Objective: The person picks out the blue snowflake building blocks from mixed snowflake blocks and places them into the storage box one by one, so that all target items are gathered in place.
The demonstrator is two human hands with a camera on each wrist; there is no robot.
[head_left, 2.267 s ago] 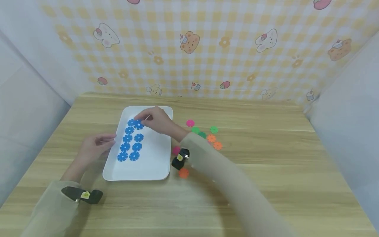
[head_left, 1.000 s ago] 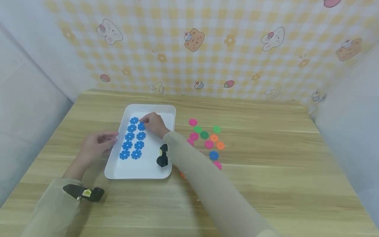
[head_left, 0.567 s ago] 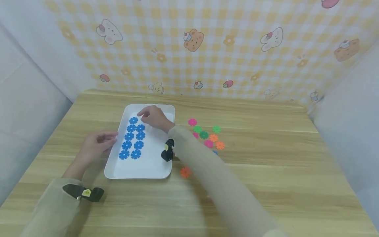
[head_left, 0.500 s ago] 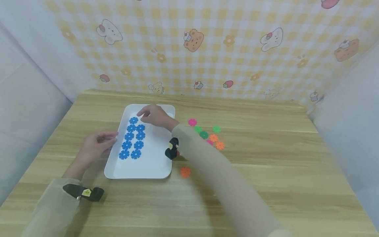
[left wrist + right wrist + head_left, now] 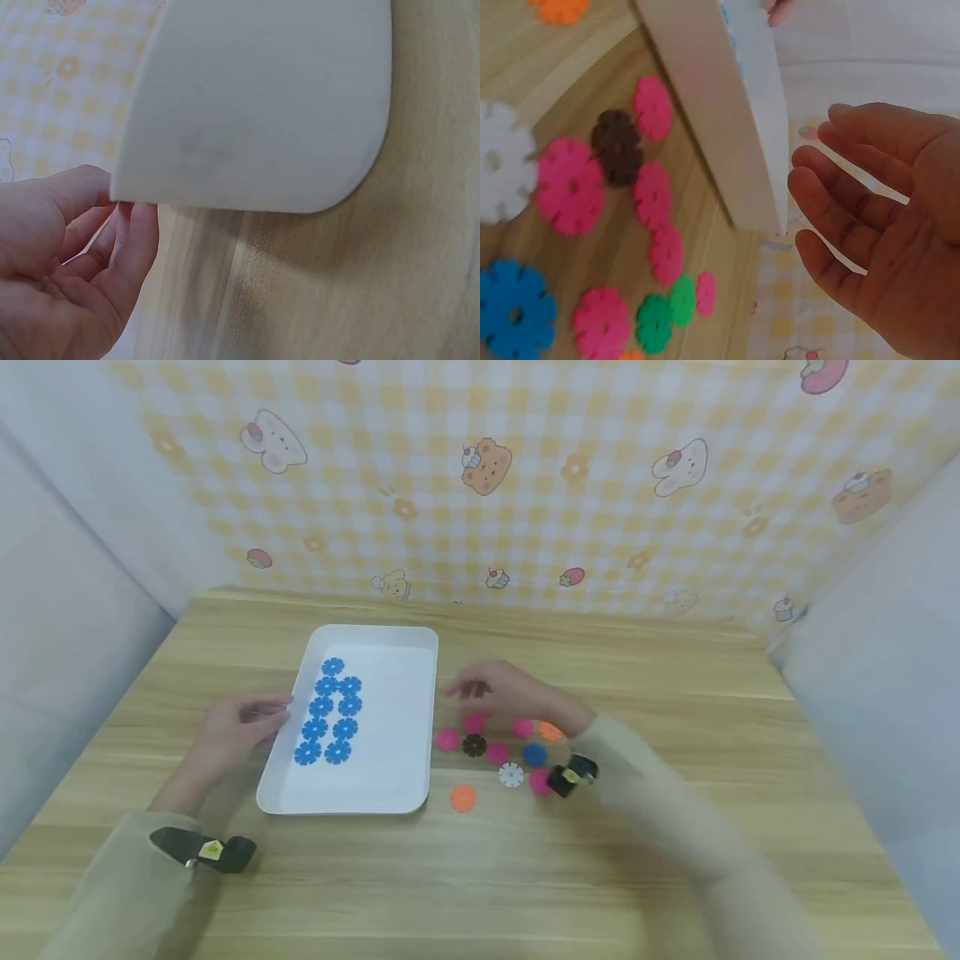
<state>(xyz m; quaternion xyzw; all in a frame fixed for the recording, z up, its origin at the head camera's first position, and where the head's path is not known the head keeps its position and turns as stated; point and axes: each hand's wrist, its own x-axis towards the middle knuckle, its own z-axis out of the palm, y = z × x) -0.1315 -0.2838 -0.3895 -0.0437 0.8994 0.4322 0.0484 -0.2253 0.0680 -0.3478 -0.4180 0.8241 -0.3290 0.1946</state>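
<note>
A white tray (image 5: pixel 390 718) lies at the left of the table, with several blue snowflake discs (image 5: pixel 321 707) in two joined columns inside. My left hand (image 5: pixel 232 735) pinches the tray's left rim between thumb and fingertips; in the left wrist view those fingertips (image 5: pixel 142 214) meet the rim's corner. My right hand (image 5: pixel 502 687) hovers just right of the tray, above loose snowflake discs. In the right wrist view it faces palm-on, fingers (image 5: pixel 817 259) relaxed and apart, holding nothing.
Loose discs lie right of the tray: pink (image 5: pixel 497 753), dark brown (image 5: pixel 474 745), white (image 5: pixel 512 775), blue (image 5: pixel 535 755) and orange (image 5: pixel 462 798). Green ones (image 5: pixel 654 322) show in the right wrist view. A patterned cloth (image 5: pixel 525 527) hangs behind the table.
My right hand set a blue disc at the top of the right column, let it go, and moved right out of the tray. My left hand has stayed at the rim.
</note>
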